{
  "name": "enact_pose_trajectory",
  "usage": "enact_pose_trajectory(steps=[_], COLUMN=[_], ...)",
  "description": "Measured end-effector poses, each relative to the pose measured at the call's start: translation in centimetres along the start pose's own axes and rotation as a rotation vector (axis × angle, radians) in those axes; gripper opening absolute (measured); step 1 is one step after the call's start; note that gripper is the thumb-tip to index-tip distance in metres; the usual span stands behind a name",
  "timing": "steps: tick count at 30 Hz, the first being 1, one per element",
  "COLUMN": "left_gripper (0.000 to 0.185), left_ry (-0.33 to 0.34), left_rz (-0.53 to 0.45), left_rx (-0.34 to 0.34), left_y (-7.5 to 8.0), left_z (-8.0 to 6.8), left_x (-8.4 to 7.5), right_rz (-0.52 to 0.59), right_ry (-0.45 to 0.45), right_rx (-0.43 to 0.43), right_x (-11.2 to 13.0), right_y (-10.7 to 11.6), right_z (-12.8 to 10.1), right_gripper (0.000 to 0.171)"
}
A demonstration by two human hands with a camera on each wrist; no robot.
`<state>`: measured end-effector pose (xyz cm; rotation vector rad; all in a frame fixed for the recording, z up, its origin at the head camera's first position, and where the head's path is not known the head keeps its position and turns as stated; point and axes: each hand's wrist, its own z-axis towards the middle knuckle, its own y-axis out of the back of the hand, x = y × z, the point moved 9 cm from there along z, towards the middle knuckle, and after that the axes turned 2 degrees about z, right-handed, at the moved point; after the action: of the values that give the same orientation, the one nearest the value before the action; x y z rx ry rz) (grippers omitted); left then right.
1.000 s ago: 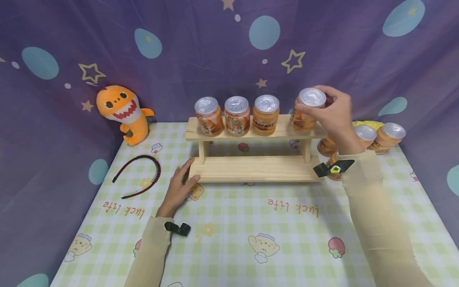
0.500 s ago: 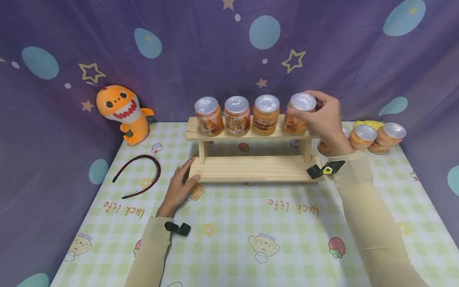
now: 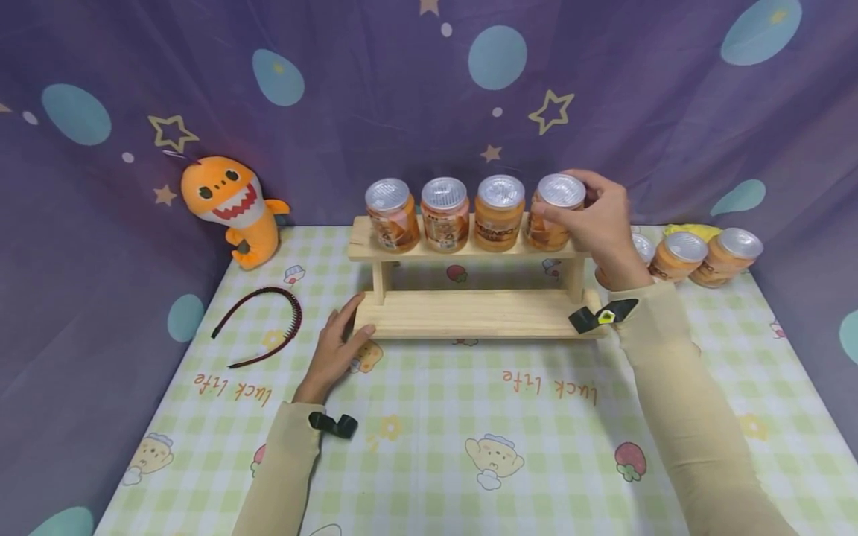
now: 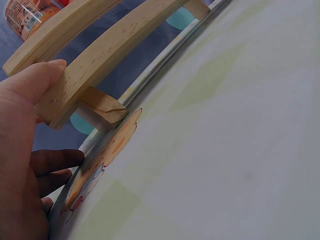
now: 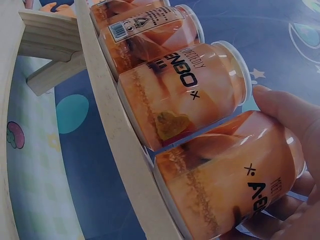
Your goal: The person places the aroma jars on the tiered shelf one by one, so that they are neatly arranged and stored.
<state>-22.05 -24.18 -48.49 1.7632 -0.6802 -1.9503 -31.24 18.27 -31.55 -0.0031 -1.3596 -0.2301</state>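
My right hand (image 3: pixel 601 223) grips an orange-labelled jar (image 3: pixel 551 227) with a silver lid, at the right end of the upper board of a two-tier wooden shelf (image 3: pixel 482 313). Thumb and fingers lie around its upper part, as the right wrist view shows. The jar stands upright on the board, close beside a matching jar (image 5: pixel 185 95). Further left along the board are two more such jars, one a jar (image 3: pixel 445 223) with a barcode label. My left hand (image 3: pixel 333 350) holds the left end of the lower board, its thumb (image 4: pixel 42 80) on the front edge.
Right of the shelf, several more jars (image 3: pixel 727 257) stand on the checked tablecloth (image 3: pixel 429 447), with something yellow (image 3: pixel 693 231) behind them. A dark toothed headband (image 3: pixel 295 313) lies at left. An orange shark plush (image 3: pixel 231 212) leans against the purple curtain (image 3: pixel 375 97).
My right hand has moved left and slightly down with the jar, bringing it beside the others on the upper board. My left hand has stayed at the shelf's end.
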Motion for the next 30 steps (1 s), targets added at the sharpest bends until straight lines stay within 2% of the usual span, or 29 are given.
enact_pose_trajectory(steps=[11, 19, 30], left_gripper=[0.064, 0.064, 0.063], left_ry=[-0.028, -0.011, 0.008], left_rz=[0.004, 0.011, 0.015], left_rx=[-0.008, -0.011, -0.010], left_y=[-0.1, -0.1, 0.1], left_z=[0.3, 0.0, -0.1], left_x=[-0.1, 0.0, -0.1], right_rz=[0.031, -0.016, -0.017], right_ry=[-0.012, -0.004, 0.155], right_rx=[0.046, 0.032, -0.045], right_x=[-0.2, 0.1, 3.0], right_y=[-0.4, 0.3, 3.2], right_z=[-0.3, -0.7, -1.7], right_gripper=[0.056, 0.062, 0.056])
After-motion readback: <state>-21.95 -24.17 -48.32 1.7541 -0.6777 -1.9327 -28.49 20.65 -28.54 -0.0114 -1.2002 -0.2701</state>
